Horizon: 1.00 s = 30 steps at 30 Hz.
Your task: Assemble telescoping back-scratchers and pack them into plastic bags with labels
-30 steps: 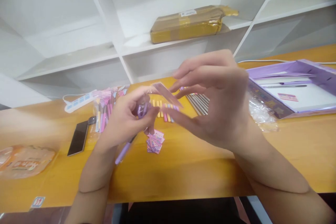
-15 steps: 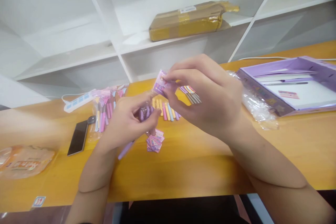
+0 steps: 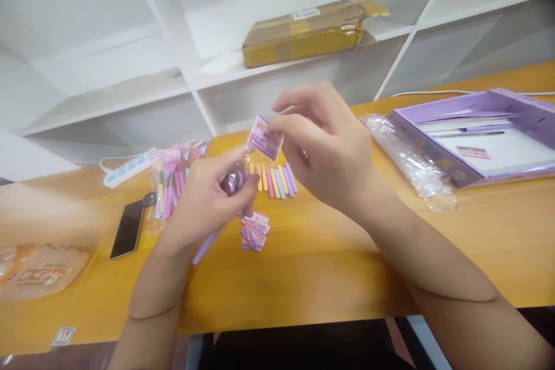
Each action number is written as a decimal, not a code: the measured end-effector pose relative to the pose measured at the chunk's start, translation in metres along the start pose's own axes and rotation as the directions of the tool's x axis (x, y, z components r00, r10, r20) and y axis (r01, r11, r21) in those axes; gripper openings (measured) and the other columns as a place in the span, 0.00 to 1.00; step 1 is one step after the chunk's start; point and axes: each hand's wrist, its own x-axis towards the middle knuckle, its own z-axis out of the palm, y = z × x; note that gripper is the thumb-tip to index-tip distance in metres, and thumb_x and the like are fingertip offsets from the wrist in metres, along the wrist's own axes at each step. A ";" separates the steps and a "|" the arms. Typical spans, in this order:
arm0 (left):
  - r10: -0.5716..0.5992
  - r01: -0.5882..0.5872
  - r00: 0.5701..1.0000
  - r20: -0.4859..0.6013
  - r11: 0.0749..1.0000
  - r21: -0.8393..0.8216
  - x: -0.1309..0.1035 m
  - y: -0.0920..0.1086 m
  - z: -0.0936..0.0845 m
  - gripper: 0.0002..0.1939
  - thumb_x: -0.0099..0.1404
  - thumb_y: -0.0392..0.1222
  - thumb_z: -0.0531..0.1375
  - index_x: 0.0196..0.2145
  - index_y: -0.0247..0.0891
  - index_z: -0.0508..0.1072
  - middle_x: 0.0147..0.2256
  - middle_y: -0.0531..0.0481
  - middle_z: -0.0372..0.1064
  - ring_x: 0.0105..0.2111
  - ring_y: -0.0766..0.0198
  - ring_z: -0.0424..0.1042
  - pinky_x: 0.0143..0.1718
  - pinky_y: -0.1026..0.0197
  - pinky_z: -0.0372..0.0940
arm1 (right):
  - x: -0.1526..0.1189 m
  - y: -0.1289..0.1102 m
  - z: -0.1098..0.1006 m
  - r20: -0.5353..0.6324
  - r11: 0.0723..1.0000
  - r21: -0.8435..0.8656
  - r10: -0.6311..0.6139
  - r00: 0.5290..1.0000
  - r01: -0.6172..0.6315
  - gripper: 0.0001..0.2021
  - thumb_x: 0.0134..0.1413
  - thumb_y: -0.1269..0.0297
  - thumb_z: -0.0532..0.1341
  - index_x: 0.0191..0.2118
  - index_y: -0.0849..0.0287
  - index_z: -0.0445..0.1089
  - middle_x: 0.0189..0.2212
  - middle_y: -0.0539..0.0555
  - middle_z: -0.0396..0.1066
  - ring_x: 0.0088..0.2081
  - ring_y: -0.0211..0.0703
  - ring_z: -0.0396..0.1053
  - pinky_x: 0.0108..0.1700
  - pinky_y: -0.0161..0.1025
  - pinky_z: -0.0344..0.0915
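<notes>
My left hand is closed around a purple stick-like piece whose lower end juts out below the palm. Glossy clear plastic shows between its fingers and thumb. My right hand pinches a small purple printed card just above the left fingertips. The card is tilted, and clear film shows at its lower left corner. Below the hands, a fanned pile of similar cards lies on the table. Behind them is a row of pastel sticks in yellow, pink, blue and purple.
Bagged pastel pieces, a power strip and a black phone lie to the left. An orange-printed plastic bag is far left. At right are clear wrap and an open purple box. A taped parcel sits on the shelf.
The card has turned to face me more and sits slightly lower and left. My right hand has shifted left, covering the grey-ended sticks seen before. My left hand has barely moved.
</notes>
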 end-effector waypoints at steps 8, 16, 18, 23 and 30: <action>-0.010 0.009 0.999 0.040 1.000 0.013 0.009 -0.007 0.001 0.04 0.71 0.33 0.62 0.40 0.40 0.76 0.20 0.60 0.74 0.17 0.70 0.71 0.20 0.67 0.62 | 0.002 0.012 0.003 -0.104 0.972 -0.212 -0.124 0.987 0.100 0.06 0.73 0.59 0.63 0.48 0.52 0.77 0.58 0.63 0.72 0.53 0.56 0.75 0.54 0.57 0.78; -0.030 0.029 0.996 0.085 1.000 0.009 0.011 -0.009 -0.002 0.05 0.70 0.32 0.62 0.36 0.41 0.73 0.19 0.62 0.74 0.16 0.70 0.70 0.19 0.67 0.60 | 0.015 0.035 0.004 -0.113 0.986 -0.122 -0.127 0.985 0.114 0.04 0.70 0.66 0.63 0.43 0.49 0.75 0.56 0.60 0.70 0.59 0.56 0.69 0.57 0.54 0.75; -0.036 0.036 0.995 0.097 0.999 -0.002 0.012 -0.009 -0.003 0.05 0.70 0.32 0.61 0.39 0.41 0.75 0.20 0.61 0.75 0.17 0.70 0.72 0.19 0.67 0.62 | 0.014 0.035 0.004 -0.088 0.986 -0.105 -0.135 0.987 0.126 0.07 0.70 0.67 0.62 0.40 0.48 0.76 0.57 0.58 0.69 0.59 0.55 0.69 0.57 0.56 0.75; -0.023 0.025 0.994 0.103 1.000 -0.018 0.012 -0.010 -0.005 0.06 0.70 0.34 0.62 0.43 0.41 0.79 0.20 0.60 0.75 0.17 0.69 0.72 0.19 0.66 0.62 | 0.013 0.029 0.000 -0.052 0.999 -0.007 -0.040 0.998 0.040 0.06 0.69 0.54 0.67 0.45 0.46 0.80 0.53 0.59 0.73 0.58 0.57 0.70 0.61 0.61 0.74; -0.024 0.033 0.981 0.190 0.998 -0.045 0.011 -0.014 -0.010 0.11 0.71 0.37 0.64 0.50 0.43 0.81 0.22 0.59 0.76 0.19 0.67 0.74 0.22 0.65 0.65 | 0.019 0.036 -0.001 0.228 0.899 0.404 0.080 0.970 -0.169 0.22 0.67 0.38 0.67 0.36 0.52 0.79 0.45 0.56 0.77 0.49 0.49 0.74 0.54 0.50 0.76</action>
